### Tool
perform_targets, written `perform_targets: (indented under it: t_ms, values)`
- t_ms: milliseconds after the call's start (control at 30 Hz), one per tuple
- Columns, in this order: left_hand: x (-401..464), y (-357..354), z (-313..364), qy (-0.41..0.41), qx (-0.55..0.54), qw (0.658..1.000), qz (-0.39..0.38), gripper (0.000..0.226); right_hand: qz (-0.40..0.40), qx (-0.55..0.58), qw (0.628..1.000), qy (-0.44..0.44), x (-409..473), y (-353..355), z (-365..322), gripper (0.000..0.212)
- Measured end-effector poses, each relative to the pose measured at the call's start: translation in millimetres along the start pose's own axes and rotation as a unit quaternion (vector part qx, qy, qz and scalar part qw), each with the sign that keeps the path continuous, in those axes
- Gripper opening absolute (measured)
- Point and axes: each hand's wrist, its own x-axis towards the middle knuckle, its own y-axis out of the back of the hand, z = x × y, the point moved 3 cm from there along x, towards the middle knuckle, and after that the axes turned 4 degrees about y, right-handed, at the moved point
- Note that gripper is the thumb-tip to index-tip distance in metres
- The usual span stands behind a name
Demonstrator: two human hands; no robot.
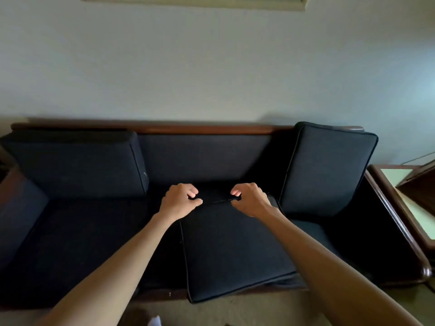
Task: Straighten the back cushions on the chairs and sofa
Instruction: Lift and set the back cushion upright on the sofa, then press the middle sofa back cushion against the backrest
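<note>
A dark navy sofa (202, 156) with a wooden frame fills the view. Its middle back cushion (233, 250) lies flat on the seat, tilted, its near corner hanging over the front edge. My left hand (179, 201) and my right hand (249, 198) both grip this cushion's far edge, fingers curled around it. The left back cushion (75, 165) leans against the backrest, sunk low. At the right, another back cushion (327, 170) stands upright but slanted, leaning to the right. The middle of the backrest is bare.
A wooden side table (414, 208) with a pale top stands right of the sofa's wooden armrest (400, 229). A plain wall rises behind, with a frame's lower edge (195, 2) at the top. Beige carpet (259, 311) lies in front, with a small white scrap (155, 321).
</note>
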Motion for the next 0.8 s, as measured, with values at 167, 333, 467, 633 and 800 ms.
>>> perform_targets:
  t_ms: [167, 333, 467, 633, 800]
  values:
    - [-33.6, -94.3, -15.4, 0.056, -0.005, 0.998, -0.024, 0.029, -0.034, 0.028, 0.999, -0.029, -36.5, -44.2, 79.5, 0.033]
    - [-45.9, -177.8, -53.3, 0.078, 0.022, 0.997, -0.012, 0.033, -0.033, 0.012, 0.998, -0.059, -54.6, -105.5, 151.8, 0.035]
    - [-65.1, -255.5, -83.4, 0.012, 0.116, 0.993, -0.020, 0.043, -0.043, -0.030, 0.998, -0.027, -73.2, -177.6, 196.2, 0.038]
    - [-87.1, -340.2, -108.7, -0.135, 0.233, 0.962, -0.048, 0.053, -0.051, -0.128, 0.987, 0.088, -98.7, -258.7, 238.9, 0.045]
    - [-93.0, -379.0, -130.9, -0.154, 0.292, 0.944, -0.020, 0.051, 0.011, -0.204, 0.970, 0.131, -106.5, -296.5, 281.4, 0.034]
